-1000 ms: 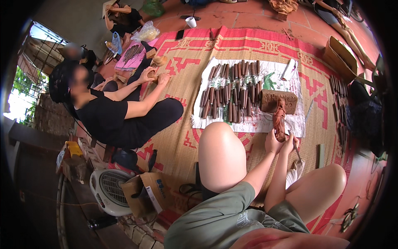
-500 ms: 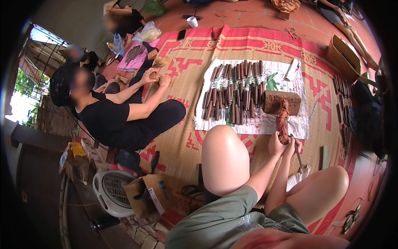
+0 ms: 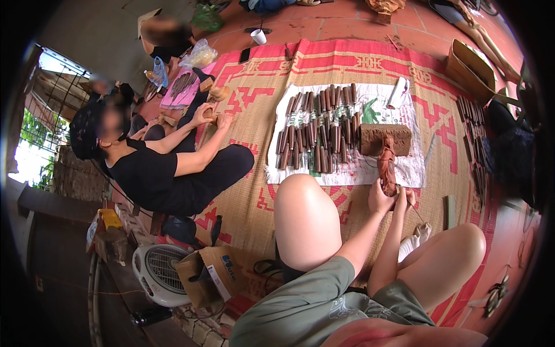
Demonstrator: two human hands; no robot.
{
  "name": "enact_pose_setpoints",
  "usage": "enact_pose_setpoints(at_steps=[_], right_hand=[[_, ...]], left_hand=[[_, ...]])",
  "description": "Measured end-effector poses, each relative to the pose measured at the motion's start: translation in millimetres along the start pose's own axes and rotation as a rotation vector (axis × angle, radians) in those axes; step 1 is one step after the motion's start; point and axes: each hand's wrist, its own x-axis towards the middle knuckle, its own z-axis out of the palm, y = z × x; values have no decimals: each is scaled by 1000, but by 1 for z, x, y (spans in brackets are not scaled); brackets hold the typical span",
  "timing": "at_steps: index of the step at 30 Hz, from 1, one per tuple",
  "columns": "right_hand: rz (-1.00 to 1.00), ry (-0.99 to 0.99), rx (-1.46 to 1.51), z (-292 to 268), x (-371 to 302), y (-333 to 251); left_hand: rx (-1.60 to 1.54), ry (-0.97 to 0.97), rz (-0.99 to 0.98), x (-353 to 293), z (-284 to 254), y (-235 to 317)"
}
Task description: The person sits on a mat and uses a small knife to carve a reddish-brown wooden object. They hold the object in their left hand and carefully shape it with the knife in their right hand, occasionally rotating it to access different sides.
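Observation:
A carved reddish-brown wooden figurine is gripped near its base by my left hand. Its upper end leans against a thick brown wooden block. My right hand is closed at the figurine's lower right side around a thin carving tool, whose shaft sticks out toward my foot. The tool's working tip is hidden by my fingers and the wood. Left of the block, several wood-handled carving tools lie in rows on a white printed cloth.
A red and tan woven mat lies under everything. At left, another person holds a piece of wood. A fan and cardboard box stand at lower left. More tools and a basket are at right.
The whole view has shifted slightly. The tool in my right hand has turned, so its shaft shows shorter and at a different slant. My left hand still grips the figurine.

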Motion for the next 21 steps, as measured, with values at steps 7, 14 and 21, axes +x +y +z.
enact_pose_setpoints(at_steps=[7,14,21], right_hand=[[158,-41,60,5,-12,-32],[182,-35,91,16,-25,-41],[184,-43,70,-5,4,-34]], left_hand=[[-5,-20,-22,0,-1,-2],[10,-28,-59,-3,-10,-11],[-32,-80,-30,2,1,-5]])
